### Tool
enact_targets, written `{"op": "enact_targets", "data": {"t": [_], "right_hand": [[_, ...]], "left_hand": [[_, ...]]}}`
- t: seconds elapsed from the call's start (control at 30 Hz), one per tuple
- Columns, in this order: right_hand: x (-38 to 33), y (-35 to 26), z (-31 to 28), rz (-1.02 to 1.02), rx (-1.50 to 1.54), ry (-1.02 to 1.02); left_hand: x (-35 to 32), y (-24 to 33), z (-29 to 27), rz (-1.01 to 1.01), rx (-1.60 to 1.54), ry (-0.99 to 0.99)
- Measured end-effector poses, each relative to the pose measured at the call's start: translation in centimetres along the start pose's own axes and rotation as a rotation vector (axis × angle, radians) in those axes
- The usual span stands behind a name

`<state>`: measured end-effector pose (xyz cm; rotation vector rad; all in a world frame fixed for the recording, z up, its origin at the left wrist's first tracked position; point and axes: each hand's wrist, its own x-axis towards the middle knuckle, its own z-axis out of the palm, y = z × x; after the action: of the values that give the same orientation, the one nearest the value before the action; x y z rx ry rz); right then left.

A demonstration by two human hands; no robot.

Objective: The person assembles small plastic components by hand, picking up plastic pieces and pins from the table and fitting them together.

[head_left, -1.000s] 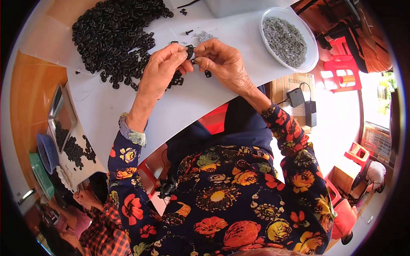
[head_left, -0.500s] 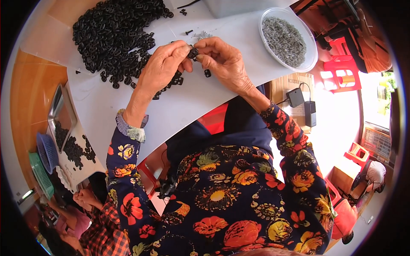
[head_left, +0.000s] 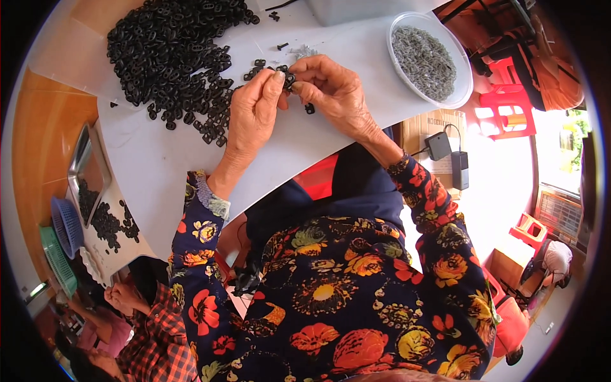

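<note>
My left hand (head_left: 254,111) and my right hand (head_left: 332,92) meet above the white table. Their thumbs and fingertips pinch a small black plastic piece (head_left: 286,75) with holes in it. Fingers hide part of it, and whether more than one piece is held I cannot make out. Several loose black pieces (head_left: 258,65) lie just beyond my left fingers. Another black piece (head_left: 309,109) rests on the table under my right hand. Close behind my right knuckles is a little heap of clear bits (head_left: 304,51). A big pile of similar black pieces (head_left: 168,54) spreads to the left.
At the right of the table (head_left: 159,172) stands a round clear tub (head_left: 468,76) full of small greyish clear parts. A translucent bin (head_left: 363,9) sits at the back. On the left are a metal tray (head_left: 76,153), a blue basket (head_left: 67,226) and a person in a checked shirt (head_left: 156,337).
My left hand and forearm have shifted to the right, with the fingertips now against the piece at my right hand. Black pieces beyond the left fingers have come into sight. My right hand stays put.
</note>
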<state>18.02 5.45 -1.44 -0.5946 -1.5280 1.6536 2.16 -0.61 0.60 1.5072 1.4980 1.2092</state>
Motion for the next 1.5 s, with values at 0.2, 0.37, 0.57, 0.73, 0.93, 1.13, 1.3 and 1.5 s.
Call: {"op": "enact_targets", "data": {"t": [0.2, 0.37, 0.57, 0.73, 0.93, 1.13, 1.3, 1.5], "right_hand": [[0.0, -0.4, 0.0, 0.002, 0.022, 0.001], [0.0, -0.5, 0.1, 0.008, -0.012, 0.003], [-0.1, -0.4, -0.1, 0.011, -0.035, -0.021], [-0.1, -0.6, 0.1, 0.009, -0.032, -0.007], [-0.1, -0.7, -0.1, 0.025, -0.038, -0.023], [0.0, -0.4, 0.1, 0.002, -0.083, -0.027], [0.1, 0.1, 0.3, -0.148, -0.321, 0.018], [0.1, -0.1, 0.3, -0.191, -0.385, 0.021]], "left_hand": [[-0.5, -0.1, 1.1, 0.113, -0.008, 0.093], [-0.2, 0.0, 0.6, 0.018, -0.026, 0.05], [0.0, 0.2, 0.3, -0.014, -0.037, -0.001], [0.0, 0.2, 0.1, -0.065, -0.135, -0.043], [0.2, 0.7, -0.3, -0.055, -0.078, -0.07], [0.2, 0.5, -0.2, -0.082, -0.104, -0.054], [0.2, 0.3, -0.1, -0.102, -0.122, -0.079], [-0.1, -0.1, 0.5, -0.088, -0.13, -0.038]]}}
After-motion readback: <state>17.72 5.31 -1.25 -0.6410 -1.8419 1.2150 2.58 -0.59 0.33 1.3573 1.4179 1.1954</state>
